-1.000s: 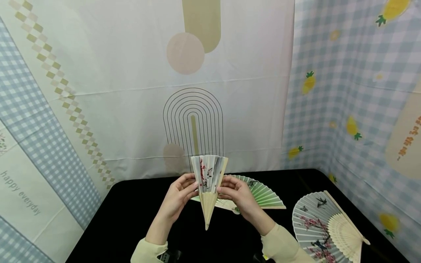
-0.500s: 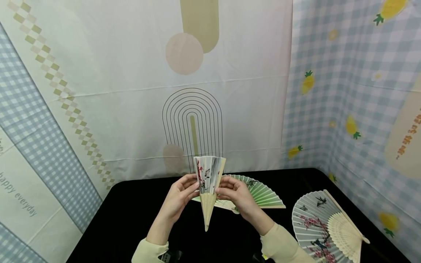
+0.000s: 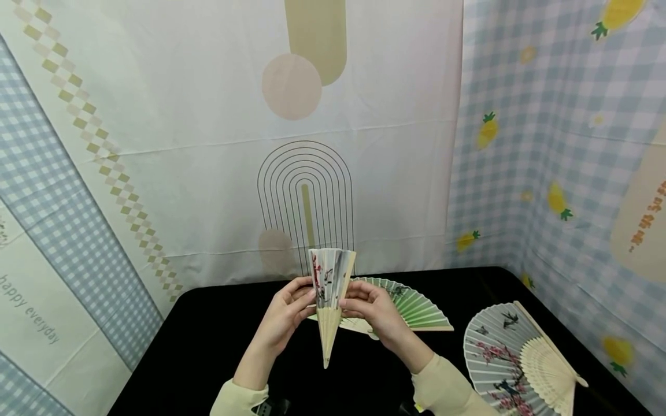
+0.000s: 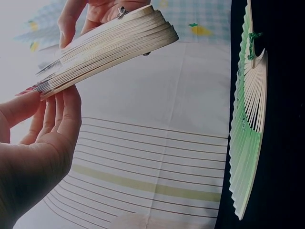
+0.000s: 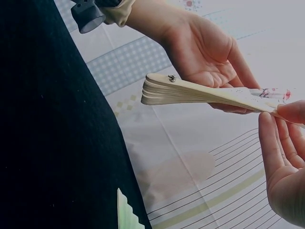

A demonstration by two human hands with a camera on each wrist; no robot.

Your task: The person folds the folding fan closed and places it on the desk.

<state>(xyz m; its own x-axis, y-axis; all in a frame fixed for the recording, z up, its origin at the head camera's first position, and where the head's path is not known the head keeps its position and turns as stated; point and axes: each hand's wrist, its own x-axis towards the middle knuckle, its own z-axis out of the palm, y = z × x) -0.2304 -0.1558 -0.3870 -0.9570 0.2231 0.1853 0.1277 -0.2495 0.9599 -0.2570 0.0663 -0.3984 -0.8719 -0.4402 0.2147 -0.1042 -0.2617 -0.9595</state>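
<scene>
A partly folded hand fan (image 3: 328, 283) stands upright between both hands, its pale wooden ribs meeting at a pivot at the bottom. White pleats with red blossoms and dark branches fan slightly at the top. My left hand (image 3: 285, 315) pinches its left edge between thumb and fingers. On the opposite edge my right hand (image 3: 377, 312) grips the outer rib the same way. In the left wrist view, the stacked ribs of the fan (image 4: 114, 47) show edge-on, with a metal pin near the end. Behind the right hand lies a spread green fan (image 3: 416, 306), partly hidden.
A spread grey fan (image 3: 499, 352) with pink blossoms lies at the right of the black table (image 3: 198, 346). A patterned white cloth (image 3: 208, 173) hangs behind the table, and a blue checked cloth (image 3: 520, 144) hangs at the right.
The hands have drawn slightly together, and the held fan has narrowed a little at the top. The two spread fans stay where they were.
</scene>
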